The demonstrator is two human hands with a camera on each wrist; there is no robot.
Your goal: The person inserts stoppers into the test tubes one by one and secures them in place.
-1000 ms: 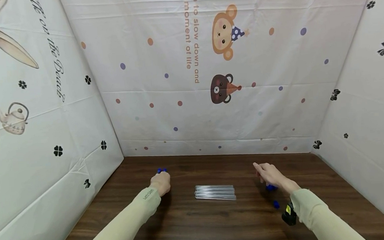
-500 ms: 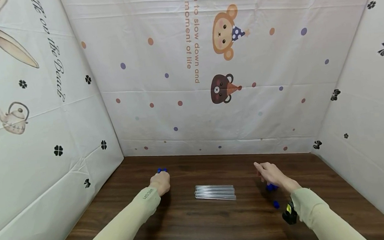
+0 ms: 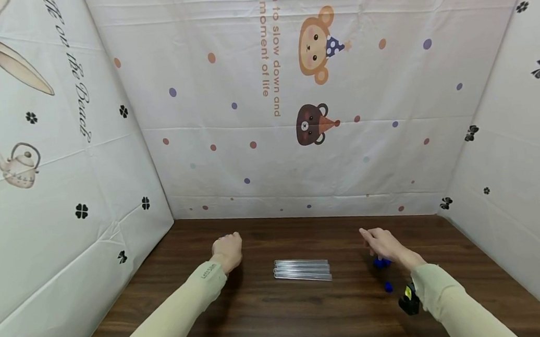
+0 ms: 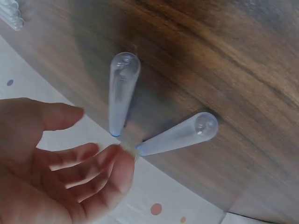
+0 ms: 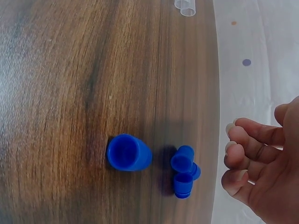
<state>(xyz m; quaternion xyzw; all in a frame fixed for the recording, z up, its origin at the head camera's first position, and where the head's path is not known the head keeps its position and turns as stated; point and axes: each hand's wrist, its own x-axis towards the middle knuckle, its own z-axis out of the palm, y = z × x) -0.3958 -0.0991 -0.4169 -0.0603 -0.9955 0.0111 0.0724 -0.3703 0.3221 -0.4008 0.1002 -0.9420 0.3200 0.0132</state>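
At the back left of the table, my left hand hovers with loosely bent fingers and nothing in them. In the left wrist view, two clear round-bottomed test tubes lie apart there, one nearer the thumb and the other past the fingertips. A little blue shows at their far ends, which point toward the hand. My right hand is over the right side of the table, fingers relaxed and holding nothing. Beside it, in the right wrist view, are a blue tube cap and a cluster of smaller-looking blue caps.
Several clear tubes lie side by side mid-table, between the hands. Patterned white sheets rise behind the brown wooden table and along both sides. A black device sits at the right wrist.
My left hand has shifted slightly farther back and now covers most of the blue ends that showed beyond it. My right hand has drifted a touch rightward.
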